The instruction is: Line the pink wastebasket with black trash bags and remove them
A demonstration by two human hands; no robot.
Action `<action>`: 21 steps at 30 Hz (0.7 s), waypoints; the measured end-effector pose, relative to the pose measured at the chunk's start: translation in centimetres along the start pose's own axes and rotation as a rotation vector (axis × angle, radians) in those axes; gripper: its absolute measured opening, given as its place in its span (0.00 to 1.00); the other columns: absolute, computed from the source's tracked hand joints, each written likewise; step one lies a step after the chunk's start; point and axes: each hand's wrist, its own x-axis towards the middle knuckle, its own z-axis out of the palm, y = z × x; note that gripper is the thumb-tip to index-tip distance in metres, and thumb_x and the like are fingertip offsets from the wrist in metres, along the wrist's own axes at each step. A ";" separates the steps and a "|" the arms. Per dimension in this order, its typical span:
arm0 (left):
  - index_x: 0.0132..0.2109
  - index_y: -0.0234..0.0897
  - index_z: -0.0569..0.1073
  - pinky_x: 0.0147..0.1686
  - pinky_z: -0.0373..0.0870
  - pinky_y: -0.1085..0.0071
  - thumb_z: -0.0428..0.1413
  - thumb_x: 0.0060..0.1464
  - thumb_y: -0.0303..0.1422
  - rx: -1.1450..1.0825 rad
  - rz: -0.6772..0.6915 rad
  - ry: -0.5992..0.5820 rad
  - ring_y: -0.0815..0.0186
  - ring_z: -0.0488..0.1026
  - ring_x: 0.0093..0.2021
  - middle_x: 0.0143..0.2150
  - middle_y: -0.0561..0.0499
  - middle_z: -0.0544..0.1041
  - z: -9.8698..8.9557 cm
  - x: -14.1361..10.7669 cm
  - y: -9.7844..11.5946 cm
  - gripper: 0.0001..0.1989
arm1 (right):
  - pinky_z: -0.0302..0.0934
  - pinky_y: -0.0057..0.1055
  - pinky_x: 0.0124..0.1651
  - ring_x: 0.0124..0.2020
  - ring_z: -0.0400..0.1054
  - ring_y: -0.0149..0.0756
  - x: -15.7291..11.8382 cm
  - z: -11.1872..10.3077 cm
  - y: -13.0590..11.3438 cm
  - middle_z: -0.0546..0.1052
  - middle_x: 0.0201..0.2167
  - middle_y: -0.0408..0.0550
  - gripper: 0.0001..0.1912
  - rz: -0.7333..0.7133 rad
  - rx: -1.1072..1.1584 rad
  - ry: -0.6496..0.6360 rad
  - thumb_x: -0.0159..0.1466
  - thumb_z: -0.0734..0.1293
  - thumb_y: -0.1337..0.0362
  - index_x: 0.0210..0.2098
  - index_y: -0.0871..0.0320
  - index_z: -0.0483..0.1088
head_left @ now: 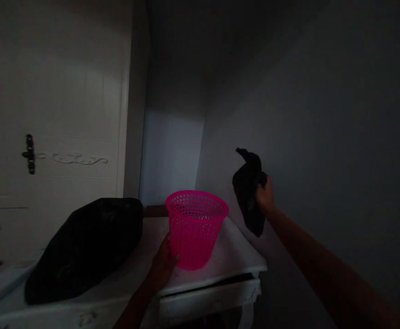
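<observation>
A pink perforated plastic basket (196,233) stands upright on a white dresser top (237,256). My left hand (163,265) grips the basket's lower left side, thumb in front and fingers partly hidden around it. To the right, my right hand (265,195) is raised beside the wall, closed on a crumpled black plastic bag (249,194) that hangs from it. The bag is apart from the basket. Left of the basket, a large, bulging black bag (90,246) lies on the dresser; its contents cannot be seen.
A white wardrobe door (72,114) with a dark handle (30,154) rises behind on the left. The grey wall (316,137) borders the dresser's right side. Below the top, a drawer (210,297) sits slightly open. The room is dim.
</observation>
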 end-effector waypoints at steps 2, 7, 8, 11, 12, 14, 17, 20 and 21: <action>0.77 0.43 0.47 0.73 0.59 0.51 0.52 0.67 0.47 -0.001 0.032 -0.008 0.52 0.63 0.74 0.75 0.38 0.63 0.0 0.0 0.0 0.38 | 0.65 0.47 0.56 0.46 0.71 0.47 -3.9 0.2 2.5 0.76 0.43 0.55 0.15 0.076 -0.050 -0.039 0.59 0.62 0.60 0.46 0.51 0.68; 0.78 0.45 0.46 0.73 0.57 0.46 0.51 0.68 0.45 -0.002 0.082 -0.010 0.52 0.61 0.75 0.76 0.39 0.61 0.0 0.0 0.0 0.38 | 0.69 0.48 0.52 0.45 0.73 0.49 -10.6 1.5 8.2 0.78 0.42 0.54 0.19 0.233 -0.081 -0.147 0.60 0.62 0.55 0.48 0.53 0.69; 0.78 0.46 0.45 0.73 0.58 0.46 0.52 0.68 0.45 -0.002 0.076 -0.013 0.52 0.61 0.75 0.76 0.39 0.61 0.0 -0.1 0.0 0.38 | 0.69 0.48 0.51 0.45 0.74 0.50 -11.4 1.9 9.0 0.79 0.42 0.55 0.19 0.260 -0.088 -0.168 0.59 0.62 0.55 0.48 0.54 0.69; 0.77 0.45 0.47 0.73 0.57 0.45 0.53 0.68 0.44 0.008 0.058 -0.006 0.51 0.60 0.75 0.76 0.38 0.61 0.0 -0.1 0.0 0.38 | 0.70 0.49 0.52 0.46 0.75 0.51 -13.3 3.2 10.1 0.81 0.42 0.55 0.20 0.347 -0.119 -0.274 0.57 0.64 0.55 0.47 0.55 0.72; 0.77 0.44 0.48 0.73 0.57 0.45 0.54 0.67 0.44 0.007 0.053 0.001 0.51 0.60 0.75 0.76 0.38 0.62 0.0 -0.1 0.0 0.39 | 0.70 0.49 0.53 0.46 0.76 0.50 -13.9 3.5 10.1 0.81 0.43 0.55 0.20 0.370 -0.132 -0.322 0.57 0.65 0.55 0.47 0.55 0.72; 0.77 0.43 0.49 0.73 0.58 0.46 0.55 0.66 0.45 -0.005 0.044 0.004 0.50 0.60 0.75 0.76 0.38 0.62 0.0 -0.1 0.2 0.39 | 0.69 0.49 0.55 0.48 0.76 0.49 -15.0 4.0 9.4 0.81 0.46 0.54 0.24 0.372 -0.164 -0.407 0.56 0.67 0.55 0.51 0.56 0.72; 0.78 0.43 0.48 0.72 0.60 0.46 0.54 0.66 0.46 -0.010 0.043 -0.007 0.50 0.64 0.73 0.75 0.37 0.64 -0.1 -0.1 0.5 0.40 | 0.66 0.52 0.61 0.56 0.72 0.50 -16.8 3.6 7.0 0.78 0.54 0.58 0.29 0.232 -0.261 -0.369 0.60 0.68 0.53 0.59 0.57 0.70; 0.78 0.43 0.48 0.71 0.61 0.45 0.54 0.66 0.47 0.020 0.022 -0.001 0.50 0.67 0.71 0.73 0.37 0.66 -0.2 -0.2 0.7 0.40 | 0.63 0.53 0.64 0.57 0.70 0.51 -19.6 2.6 4.1 0.77 0.54 0.61 0.25 0.063 -0.319 -0.255 0.68 0.62 0.50 0.57 0.59 0.71; 0.78 0.43 0.48 0.71 0.61 0.45 0.54 0.66 0.48 0.029 0.012 0.001 0.50 0.68 0.71 0.73 0.37 0.67 -0.3 -0.2 0.7 0.40 | 0.64 0.52 0.63 0.55 0.71 0.50 -20.8 2.3 3.2 0.78 0.52 0.60 0.23 0.034 -0.301 -0.266 0.71 0.59 0.50 0.54 0.58 0.73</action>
